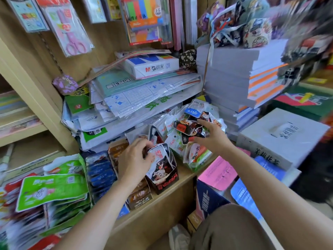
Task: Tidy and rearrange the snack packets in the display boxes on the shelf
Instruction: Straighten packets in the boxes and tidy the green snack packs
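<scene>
Fingers [146, 144] of the left hand [134, 159] are curling round a white and red packet [159, 154] and pinching it at the top of the dark box [166, 184]. Fingers [204, 123] of the right hand [213, 138] are gripping a bunch of dark packets [190, 127], holding it up over the loose white packets [173, 139] at the back of the shelf [162, 202]. That bunch is looking fat and slippery, so I think some packets could be sliding out and falling among the loose ones, or over the front edge of the shelf. The dark box is standing close to that edge and looking full, so pushing hard on the packet could be tipping it over. Big paper packs [144, 98] are leaning out just above the hands, and a bump could be making them slide down. The dark box is holding packets standing on end. Just beside it, on the left, the brown box [139, 194] is holding brown packets, and the left arm is covering part of it. Next to that, blue packets [100, 175] are lying in a row, though I cannot tell what box they are in. Green packets [54, 188] are piling up far left. Under the right hand, what looks like a see-through tub [201, 162] is holding orange and green packets.
</scene>
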Tool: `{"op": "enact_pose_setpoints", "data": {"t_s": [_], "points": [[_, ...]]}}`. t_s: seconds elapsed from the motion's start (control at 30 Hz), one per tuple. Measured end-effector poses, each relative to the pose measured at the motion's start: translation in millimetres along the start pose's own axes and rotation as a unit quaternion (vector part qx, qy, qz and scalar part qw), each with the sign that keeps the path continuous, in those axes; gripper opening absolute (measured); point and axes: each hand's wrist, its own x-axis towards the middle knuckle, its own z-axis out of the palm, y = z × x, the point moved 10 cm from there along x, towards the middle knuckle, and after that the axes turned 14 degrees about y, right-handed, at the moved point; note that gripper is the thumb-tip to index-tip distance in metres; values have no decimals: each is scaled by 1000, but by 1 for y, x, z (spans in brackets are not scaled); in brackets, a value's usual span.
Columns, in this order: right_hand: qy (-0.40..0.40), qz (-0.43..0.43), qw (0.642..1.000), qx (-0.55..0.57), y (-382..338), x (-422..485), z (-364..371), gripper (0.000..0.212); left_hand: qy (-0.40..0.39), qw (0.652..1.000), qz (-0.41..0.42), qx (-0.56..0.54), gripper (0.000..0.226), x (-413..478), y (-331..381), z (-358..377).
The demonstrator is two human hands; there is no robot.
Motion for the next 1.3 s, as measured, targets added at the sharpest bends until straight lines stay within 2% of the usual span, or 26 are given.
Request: {"op": "enact_pose_setpoints", "data": {"t_s": [0.13, 0.23, 0.33, 0.4, 0.47, 0.5, 0.57, 0.63, 0.77, 0.83, 0.9, 1.0, 1.07, 1.17, 1.3], "points": [[-52, -56, 996, -42, -2, 12, 13, 73, 53, 997, -45, -16, 24, 8, -23, -13], [-57, -85, 993, -57, -5, 17, 16, 61, 40, 998, -50, -26, 22, 6, -30, -15], [-58, -65, 995, -51, -4, 17, 16, 52, 17, 995, -87, -47, 23, 1, -37, -14], [-22, -14, 999, 35, -6, 16, 9, 35, -10, 990, -116, -80, 26, -2, -38, -11], [64, 51, 986, 145, -7, 14, -5, 10, -35, 987, -120, -99, 33, -7, -31, -8], [107, 82, 974, 180, -5, 13, -11, 7, -41, 987, -116, -102, 38, -10, -27, -6], [149, 161, 948, 230, 4, 11, -9, 23, -37, 989, -101, -102, 46, -18, -19, -7], [158, 222, 931, 242, 11, 10, -2, 39, -25, 992, -82, -97, 50, -25, -13, -7], [115, 305, 910, 257, 0, 10, 15, 75, -34, 995, -64, -74, 57, -30, -11, 5], [113, 310, 907, 260, -1, 16, 21, 89, -21, 995, -64, -74, 56, -25, -12, 6], [111, 288, 926, 217, -5, 21, 22, 83, -1, 996, -49, -73, 52, -22, -13, 5], [109, 281, 930, 211, -22, 10, 19, 43, 20, 996, -35, -77, 54, -20, -20, 1], [110, 268, 929, 232, -32, 4, 17, 33, 30, 996, -22, -81, 63, -17, -24, -2], [118, 223, 938, 239, -42, -3, 12, 38, 35, 996, -32, -79, 74, -10, -32, -7], [119, 145, 958, 217, -59, -9, 1, 56, 40, 990, -69, -115, 65, -5, -40, -15]]}}
